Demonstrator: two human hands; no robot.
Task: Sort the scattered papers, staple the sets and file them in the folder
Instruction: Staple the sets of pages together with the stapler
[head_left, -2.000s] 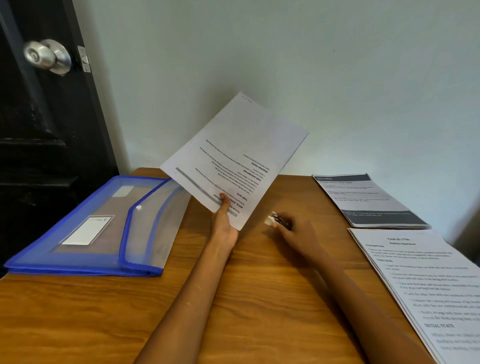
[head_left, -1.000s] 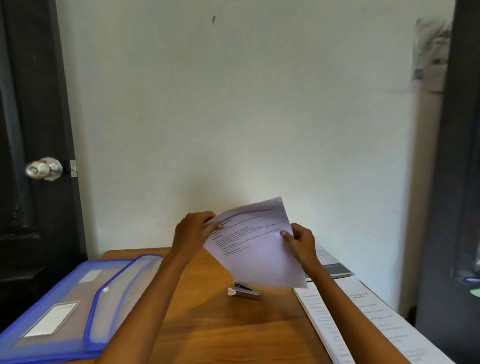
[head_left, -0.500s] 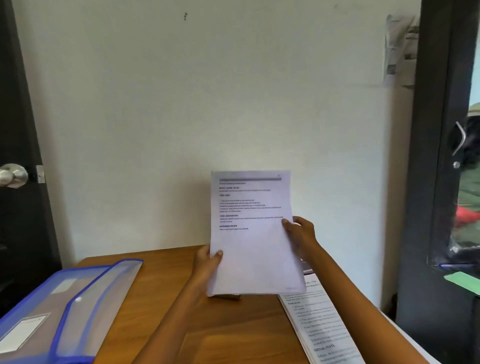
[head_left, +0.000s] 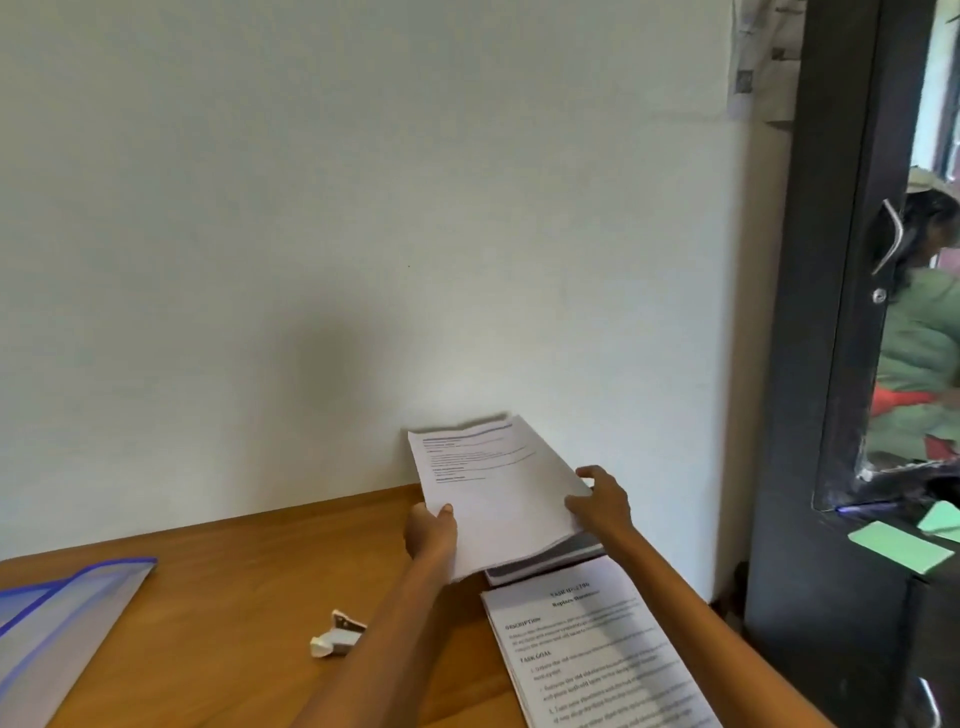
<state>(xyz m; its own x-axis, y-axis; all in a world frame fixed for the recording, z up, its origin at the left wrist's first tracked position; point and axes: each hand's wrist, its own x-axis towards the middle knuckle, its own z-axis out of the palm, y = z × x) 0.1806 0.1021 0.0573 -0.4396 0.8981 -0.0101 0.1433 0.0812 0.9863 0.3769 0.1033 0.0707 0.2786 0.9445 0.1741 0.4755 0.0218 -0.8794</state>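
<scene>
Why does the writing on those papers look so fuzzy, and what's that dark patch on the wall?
Head view: motion blur smears the text on the held paper set and the lower stack; the stapler is soft too. The wall patch is a dim shadow. The wide lens bends the door frame.

A brown wooden table (head_left: 234, 597) is seen across the lower frame. At lower left a translucent blue-edged plastic folder (head_left: 57, 618) is laid on it. A small white stapler (head_left: 336, 635) is found at lower centre, and a printed white paper stack (head_left: 597, 649) at lower right, with a dark-covered document (head_left: 550, 561) lying just above it.
</scene>
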